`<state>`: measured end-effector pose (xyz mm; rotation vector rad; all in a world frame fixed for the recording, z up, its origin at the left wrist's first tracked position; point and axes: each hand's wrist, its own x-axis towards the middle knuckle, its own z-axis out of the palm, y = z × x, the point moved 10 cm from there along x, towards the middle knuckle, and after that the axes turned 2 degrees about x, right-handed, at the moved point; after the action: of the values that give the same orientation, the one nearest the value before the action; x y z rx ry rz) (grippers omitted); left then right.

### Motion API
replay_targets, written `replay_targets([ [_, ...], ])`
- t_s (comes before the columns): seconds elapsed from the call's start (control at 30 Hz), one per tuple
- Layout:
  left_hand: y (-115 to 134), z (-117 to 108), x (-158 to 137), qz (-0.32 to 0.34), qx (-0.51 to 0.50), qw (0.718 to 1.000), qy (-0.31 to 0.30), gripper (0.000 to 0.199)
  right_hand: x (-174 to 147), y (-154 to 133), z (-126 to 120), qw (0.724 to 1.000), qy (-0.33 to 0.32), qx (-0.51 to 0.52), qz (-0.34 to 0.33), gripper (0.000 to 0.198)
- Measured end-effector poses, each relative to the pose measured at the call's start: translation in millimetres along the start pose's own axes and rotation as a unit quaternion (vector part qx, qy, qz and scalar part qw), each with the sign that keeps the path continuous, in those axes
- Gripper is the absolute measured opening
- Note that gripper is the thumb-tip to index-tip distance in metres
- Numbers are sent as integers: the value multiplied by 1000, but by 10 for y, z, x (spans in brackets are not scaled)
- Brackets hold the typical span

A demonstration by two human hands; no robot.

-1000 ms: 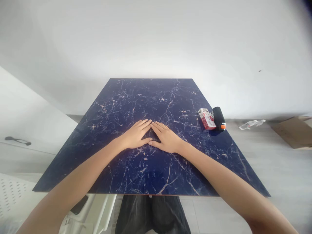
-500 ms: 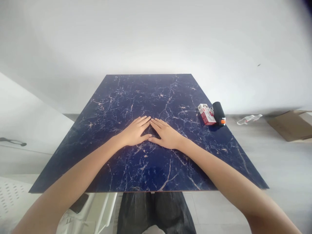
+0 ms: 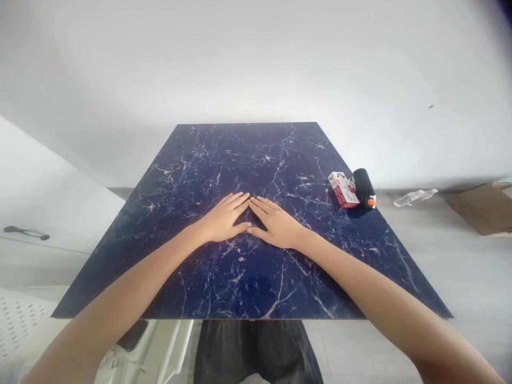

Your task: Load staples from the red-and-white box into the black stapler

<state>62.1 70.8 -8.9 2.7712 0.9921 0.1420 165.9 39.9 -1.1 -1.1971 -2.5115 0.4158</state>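
Note:
My left hand lies palm down on the dark blue marbled table, fingers stretched out and holding nothing. Beside it, my right hand rests flat in the same way. The fingertips and thumbs of both hands meet near the table's middle, leaving a small gap of tabletop between them. On the table's right side stands a red and white box. Close against it is a black cylinder-shaped object with an orange patch at its lower end.
A pale wall rises behind the table. On the floor at right are clear plastic bottles and a cardboard box. At left is a white panel with a dark handle. A white perforated surface shows at lower left.
The whole view has shifted slightly, so the table and things appear a little to the right and lower. Both hands stay flat in the same place on the table.

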Motion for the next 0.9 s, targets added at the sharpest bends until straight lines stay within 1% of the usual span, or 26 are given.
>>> replay_targets([
  [0.27,6,-17,-6,9,-3,1000,14,79,-5,1,-11,1000,4,10,2,84],
  [0.53,18,-14,-10,5,4,1000,5,78,-2,4,-13,1000,1,5,8,84],
  [0.67,53,-66,-26,7,25,999,28,73,-11,0,-22,1000,11,-2,6,82],
  [0.73,81,-123,-36,15,36,998,48,67,-18,-14,-39,1000,26,4,-1,78],
  [0.8,107,-204,-50,22,41,996,76,57,-27,-30,-99,998,57,11,-9,72],
  [0.9,126,-336,-87,19,45,992,118,45,-62,5,-350,989,147,18,4,57],
])
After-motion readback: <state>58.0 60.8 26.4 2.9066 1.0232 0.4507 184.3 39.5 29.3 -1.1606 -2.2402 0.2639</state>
